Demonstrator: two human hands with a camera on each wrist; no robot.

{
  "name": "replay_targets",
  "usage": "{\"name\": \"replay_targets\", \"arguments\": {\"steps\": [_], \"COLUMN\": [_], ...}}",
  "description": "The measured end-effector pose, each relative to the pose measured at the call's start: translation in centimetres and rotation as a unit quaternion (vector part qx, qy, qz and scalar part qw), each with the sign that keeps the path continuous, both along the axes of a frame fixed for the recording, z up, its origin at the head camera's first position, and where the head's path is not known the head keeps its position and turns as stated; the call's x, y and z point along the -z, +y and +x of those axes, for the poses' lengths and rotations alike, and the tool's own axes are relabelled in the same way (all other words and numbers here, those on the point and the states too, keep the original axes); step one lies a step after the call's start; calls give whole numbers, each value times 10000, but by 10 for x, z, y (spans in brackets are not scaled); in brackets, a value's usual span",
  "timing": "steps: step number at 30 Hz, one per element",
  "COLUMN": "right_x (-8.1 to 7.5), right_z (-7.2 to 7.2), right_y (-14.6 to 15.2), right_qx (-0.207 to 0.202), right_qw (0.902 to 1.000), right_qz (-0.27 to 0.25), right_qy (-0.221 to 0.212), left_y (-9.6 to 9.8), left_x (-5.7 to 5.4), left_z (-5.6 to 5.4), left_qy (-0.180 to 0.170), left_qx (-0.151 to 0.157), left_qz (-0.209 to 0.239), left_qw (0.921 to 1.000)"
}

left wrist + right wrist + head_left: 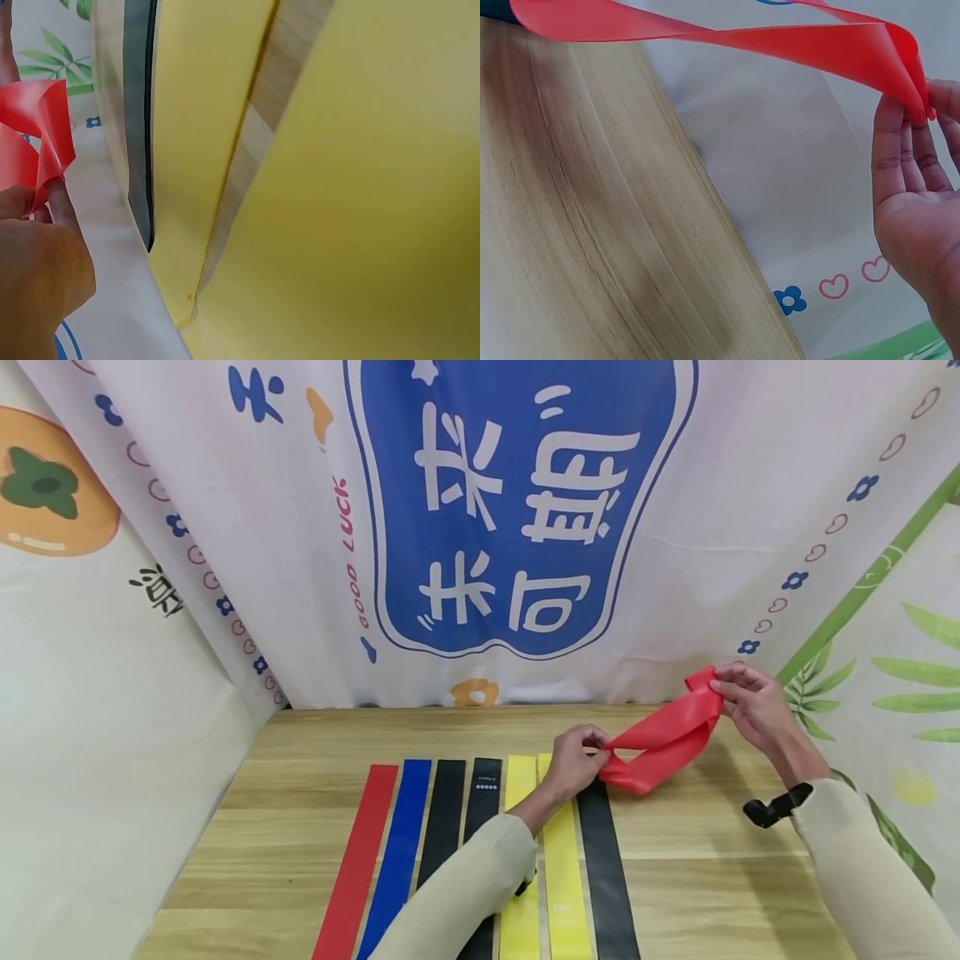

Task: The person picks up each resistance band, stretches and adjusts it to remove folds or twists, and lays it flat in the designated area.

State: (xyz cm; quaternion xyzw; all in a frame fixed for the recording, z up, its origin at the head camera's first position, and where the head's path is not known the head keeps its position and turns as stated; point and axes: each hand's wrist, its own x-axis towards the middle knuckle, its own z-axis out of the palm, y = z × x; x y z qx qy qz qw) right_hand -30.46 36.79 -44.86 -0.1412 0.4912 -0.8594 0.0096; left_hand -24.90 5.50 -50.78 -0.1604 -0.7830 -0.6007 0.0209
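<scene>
A red resistance loop band (667, 724) is held in the air above the table's far right part, stretched out between both hands. My left hand (573, 766) pinches its lower left end between thumb and fingers. At the upper right end, my right hand (756, 710) pinches the band, and a short fold stands up beside the fingertips. In the right wrist view the band (817, 52) looks twisted and narrows towards the right hand (922, 210). The left wrist view shows the left hand (45, 262) gripping the loop's folded edge.
Several flat bands lie side by side on the wooden table (247, 835): red (360, 843), blue (401, 827), black (442, 810) and yellow (566, 860) ones, with a black band (606, 868) rightmost. The left forearm crosses over some. A printed curtain (675, 593) hangs behind the table's far edge.
</scene>
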Motion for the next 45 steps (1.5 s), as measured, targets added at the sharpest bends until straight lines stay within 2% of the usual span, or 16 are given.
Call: {"name": "replay_targets", "arguments": {"steps": [9, 15, 18, 23, 28, 32, 39, 45], "right_x": [1, 2, 2, 3, 4, 6, 12, 15], "right_z": [3, 4, 6, 8, 8, 9, 10, 11], "right_y": [2, 3, 2, 2, 3, 6, 11, 13], "right_qx": [7, -43, -52, -30, -23, -99, -247, -95], "right_qw": [9998, 9997, 9997, 9996, 9995, 9995, 9994, 9989], "right_qz": [206, 227, 239, 269, 318, 289, 255, 404], "right_qy": [-15, 23, 3, -51, -13, 43, -16, -214], "left_y": [-1, -2, -2, -1, -1, -2, -3, -5], "left_x": [3, 4, 5, 7, 7, 6, 6, 6], "left_z": [1, 2, 2, 2, 3, 4, 5, 4], "left_qy": [-145, -389, -533, -628, -781, -1016, -1441, -1640], "left_qx": [85, 357, 489, 579, 638, 729, 982, 1145], "left_qz": [14, 225, 186, -8, 189, 439, 895, 1128], "left_qw": [9999, 9984, 9972, 9963, 9947, 9912, 9806, 9733]}}
